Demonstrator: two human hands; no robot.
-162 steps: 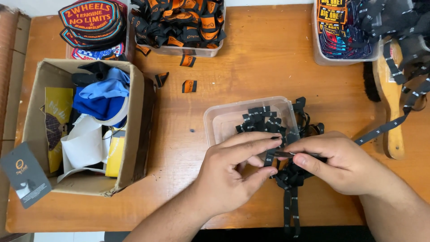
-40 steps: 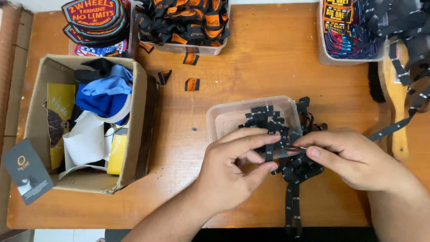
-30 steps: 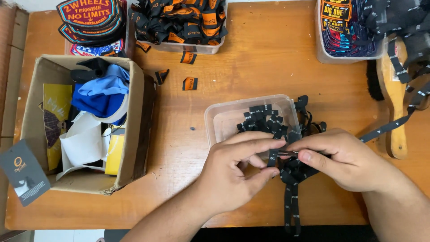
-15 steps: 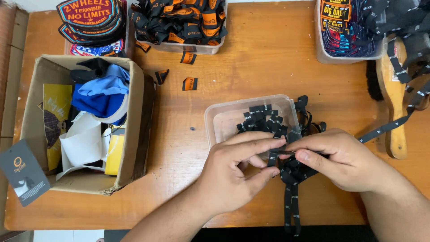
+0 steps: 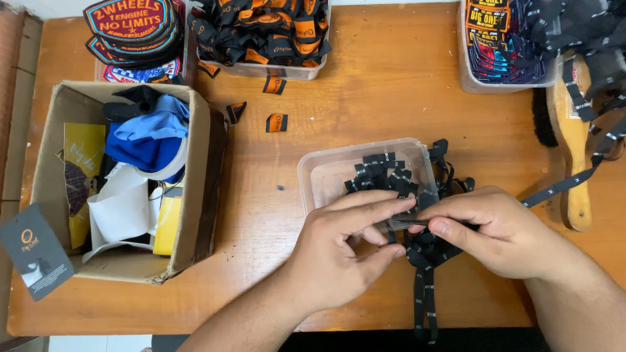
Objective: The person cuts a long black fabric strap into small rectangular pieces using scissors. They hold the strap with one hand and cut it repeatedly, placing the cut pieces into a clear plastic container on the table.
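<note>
My left hand [image 5: 345,244] and my right hand [image 5: 499,228] meet at the near edge of a clear plastic tub [image 5: 319,176], both pinching a black woven label strip [image 5: 424,287] between fingertips. The strip hangs down toward the table's front edge. Inside the tub lies a pile of cut black labels [image 5: 388,177]. More black strip tangles under my right hand.
A cardboard box [image 5: 195,195] with blue cloth and papers stands at the left. At the back are embroidered patches [image 5: 134,26], a tub of orange-black labels [image 5: 267,32] and a tub of colourful labels [image 5: 502,45]. A wooden brush [image 5: 574,150] lies at the right, and two loose labels [image 5: 276,122] sit mid-table.
Both hands stay at the tub's near edge, only shifting their fingers slightly along the black strip. Nothing else has moved.
</note>
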